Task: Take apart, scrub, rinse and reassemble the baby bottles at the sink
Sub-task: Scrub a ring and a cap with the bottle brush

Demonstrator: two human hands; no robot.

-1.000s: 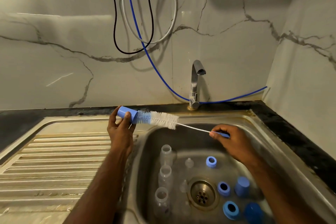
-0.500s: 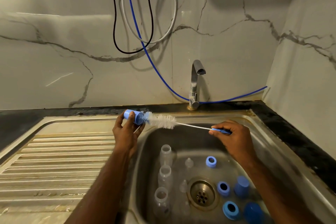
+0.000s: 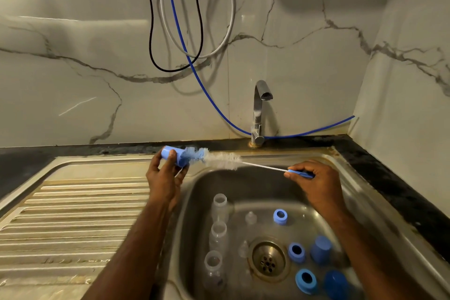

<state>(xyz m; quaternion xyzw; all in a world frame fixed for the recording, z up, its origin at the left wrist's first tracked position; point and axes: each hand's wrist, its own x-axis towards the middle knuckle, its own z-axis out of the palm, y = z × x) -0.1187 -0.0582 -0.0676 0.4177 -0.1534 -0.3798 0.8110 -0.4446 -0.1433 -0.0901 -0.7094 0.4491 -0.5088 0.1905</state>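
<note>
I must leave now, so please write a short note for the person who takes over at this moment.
Left hand holds a blue cap; right hand holds the brush by its handle, blue tip at the cap's mouth.
In the sink: three clear bottles, nipples, three blue rings, two more caps. All are apart.
Tap is off.
Left: finish scrubbing, rinse, reassemble.

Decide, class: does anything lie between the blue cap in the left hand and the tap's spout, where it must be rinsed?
Nothing visible does. The left hand holds the blue cap with the bottle brush entering it; open air separates it from the tap.
</note>
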